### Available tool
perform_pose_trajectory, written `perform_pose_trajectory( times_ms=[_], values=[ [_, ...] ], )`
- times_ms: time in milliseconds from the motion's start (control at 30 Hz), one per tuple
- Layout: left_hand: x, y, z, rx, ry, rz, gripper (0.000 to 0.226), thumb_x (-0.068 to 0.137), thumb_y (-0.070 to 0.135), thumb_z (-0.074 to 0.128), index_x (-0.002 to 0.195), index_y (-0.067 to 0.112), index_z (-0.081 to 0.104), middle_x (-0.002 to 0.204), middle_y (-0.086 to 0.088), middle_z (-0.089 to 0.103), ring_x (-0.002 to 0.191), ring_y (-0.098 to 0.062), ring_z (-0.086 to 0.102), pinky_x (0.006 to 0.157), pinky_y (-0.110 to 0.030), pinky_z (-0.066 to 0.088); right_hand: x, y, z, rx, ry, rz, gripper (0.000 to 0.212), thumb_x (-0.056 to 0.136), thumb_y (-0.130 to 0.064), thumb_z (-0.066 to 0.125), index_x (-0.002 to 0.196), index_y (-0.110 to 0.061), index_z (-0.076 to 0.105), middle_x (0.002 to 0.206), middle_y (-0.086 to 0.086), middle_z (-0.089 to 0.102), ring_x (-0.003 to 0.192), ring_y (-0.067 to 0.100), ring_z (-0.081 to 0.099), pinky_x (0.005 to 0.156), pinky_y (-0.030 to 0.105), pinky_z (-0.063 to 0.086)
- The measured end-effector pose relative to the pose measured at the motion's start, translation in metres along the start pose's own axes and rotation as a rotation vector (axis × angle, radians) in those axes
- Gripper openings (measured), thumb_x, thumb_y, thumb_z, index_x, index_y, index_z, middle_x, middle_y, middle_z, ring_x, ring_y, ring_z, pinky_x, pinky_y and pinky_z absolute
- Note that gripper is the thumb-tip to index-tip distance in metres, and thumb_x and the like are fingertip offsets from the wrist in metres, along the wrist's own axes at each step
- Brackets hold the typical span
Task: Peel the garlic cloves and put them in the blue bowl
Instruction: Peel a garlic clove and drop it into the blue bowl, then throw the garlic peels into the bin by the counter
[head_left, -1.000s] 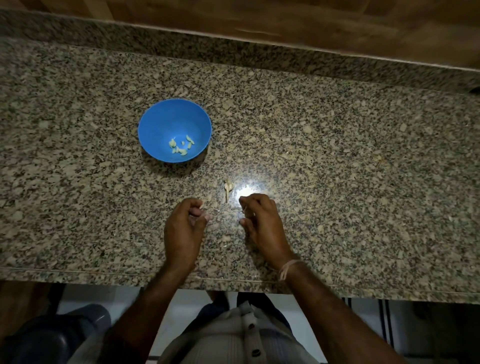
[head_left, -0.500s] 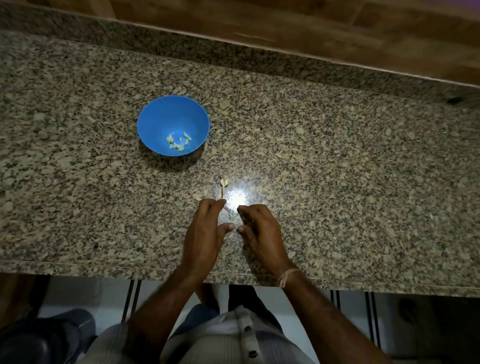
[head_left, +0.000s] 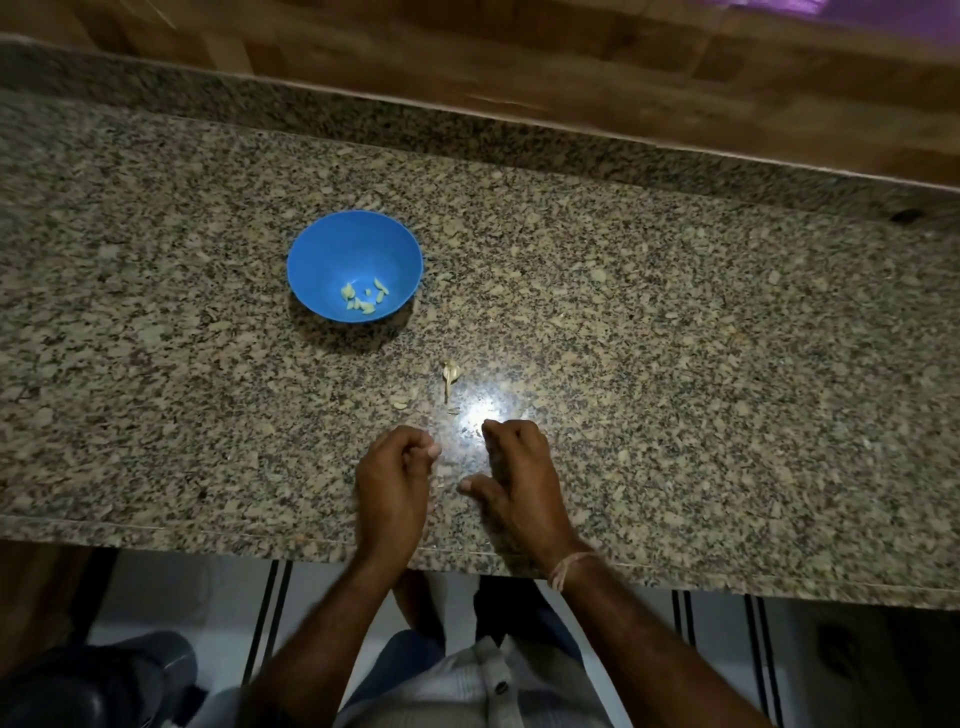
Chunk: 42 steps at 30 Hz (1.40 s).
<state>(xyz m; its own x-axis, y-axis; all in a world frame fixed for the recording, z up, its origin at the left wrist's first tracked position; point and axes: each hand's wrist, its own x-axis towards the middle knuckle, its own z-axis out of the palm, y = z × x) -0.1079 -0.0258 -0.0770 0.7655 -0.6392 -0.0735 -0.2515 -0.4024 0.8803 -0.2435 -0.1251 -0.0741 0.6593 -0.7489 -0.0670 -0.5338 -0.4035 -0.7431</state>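
The blue bowl (head_left: 332, 249) stood on the granite worktop (head_left: 675, 338), beyond and left of both hands, with several peeled garlic cloves (head_left: 363, 301) in its bottom. A garlic remnant with stalk (head_left: 450, 375) lay between bowl and hands. The left hand (head_left: 395, 483) had its grip drawn together, thumb against forefinger; whether it held anything could not be told. The right hand (head_left: 519, 483) rested on the worktop, grip apart, thumb spread from the fingers.
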Motion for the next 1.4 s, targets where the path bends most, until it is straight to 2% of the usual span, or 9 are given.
perform_pose_trajectory(
  times_ms=[233,400,567,767,900,1033,1133,1267,1400],
  values=[
    [-0.021,-0.001,-0.013,-0.046,0.173,-0.224,0.010,0.094,0.014,0.075,0.086,0.018,0.071,0.092,0.012,0.073,0.081,0.005,0.066,0.066,-0.009,0.049,0.051,-0.006,0.028,0.119,0.068,-0.079,0.042,0.098,0.000,0.066,0.138,-0.011,0.061,0.123,-0.005,0.047,0.114,0.021,0.049,0.090,0.031,0.049],
    [-0.027,0.005,-0.004,-0.045,0.218,-0.292,0.008,0.094,0.015,0.076,0.087,0.019,0.072,0.089,0.013,0.073,0.078,0.004,0.066,0.065,-0.013,0.049,0.053,0.003,0.023,0.114,0.049,-0.131,0.030,0.096,-0.011,0.075,0.125,-0.009,0.070,0.118,0.001,0.055,0.110,0.019,0.049,0.091,0.023,0.042],
    [-0.031,0.009,0.001,-0.039,0.251,-0.320,0.007,0.094,0.015,0.076,0.088,0.015,0.073,0.074,0.008,0.069,0.067,0.005,0.061,0.058,-0.007,0.042,0.062,0.000,0.020,0.034,0.074,-0.208,0.005,0.096,-0.010,0.073,0.096,-0.014,0.072,0.098,-0.004,0.059,0.094,0.015,0.050,0.077,0.025,0.040],
    [-0.032,0.006,-0.006,-0.136,0.291,-0.374,0.007,0.095,0.018,0.075,0.089,0.020,0.072,0.079,0.006,0.072,0.075,-0.011,0.068,0.062,-0.022,0.053,0.056,0.006,0.012,-0.316,-0.060,-0.330,0.030,0.075,0.006,0.069,0.085,-0.020,0.059,0.087,-0.003,0.056,0.083,0.021,0.049,0.063,0.033,0.032],
    [-0.042,0.001,-0.026,-0.255,0.367,-0.414,0.007,0.096,0.013,0.073,0.090,0.016,0.073,0.085,0.007,0.075,0.081,-0.013,0.070,0.066,-0.017,0.053,0.032,-0.022,0.015,0.216,-0.213,-0.014,0.022,0.095,0.000,0.062,0.080,-0.016,0.063,0.080,-0.003,0.069,0.079,0.021,0.065,0.068,0.032,0.052],
    [-0.072,-0.015,-0.075,-0.335,0.498,-0.479,0.008,0.096,0.016,0.074,0.090,0.021,0.074,0.086,0.006,0.076,0.081,-0.011,0.071,0.072,-0.023,0.055,-0.002,-0.089,0.056,0.741,-0.563,0.405,0.026,0.105,-0.015,0.063,0.079,-0.013,0.065,0.074,0.014,0.057,0.067,0.023,0.053,0.066,0.034,0.046],
    [-0.108,-0.043,-0.136,-0.373,0.649,-0.504,0.010,0.096,0.016,0.074,0.089,0.023,0.073,0.083,0.005,0.075,0.076,-0.007,0.068,0.067,-0.012,0.050,-0.036,-0.131,0.118,0.788,-0.774,0.411,0.026,0.103,-0.021,0.066,0.079,-0.013,0.063,0.074,0.011,0.050,0.069,0.020,0.048,0.069,0.030,0.045],
    [-0.184,-0.116,-0.230,-0.431,0.820,-0.582,0.017,0.095,0.016,0.075,0.081,0.023,0.071,0.075,0.005,0.073,0.073,-0.012,0.068,0.070,-0.029,0.054,-0.099,-0.204,0.215,0.741,-0.932,0.471,0.027,0.106,-0.007,0.056,0.080,-0.011,0.058,0.069,0.005,0.048,0.065,0.014,0.043,0.060,0.019,0.044],
    [-0.268,-0.188,-0.322,-0.445,1.012,-0.693,0.012,0.095,0.009,0.073,0.083,0.011,0.072,0.078,-0.001,0.074,0.073,-0.011,0.067,0.069,-0.016,0.051,-0.179,-0.267,0.317,0.739,-1.022,0.590,0.025,0.105,0.003,0.051,0.084,-0.008,0.061,0.068,0.005,0.057,0.059,0.011,0.053,0.056,0.018,0.050]
  ],
)
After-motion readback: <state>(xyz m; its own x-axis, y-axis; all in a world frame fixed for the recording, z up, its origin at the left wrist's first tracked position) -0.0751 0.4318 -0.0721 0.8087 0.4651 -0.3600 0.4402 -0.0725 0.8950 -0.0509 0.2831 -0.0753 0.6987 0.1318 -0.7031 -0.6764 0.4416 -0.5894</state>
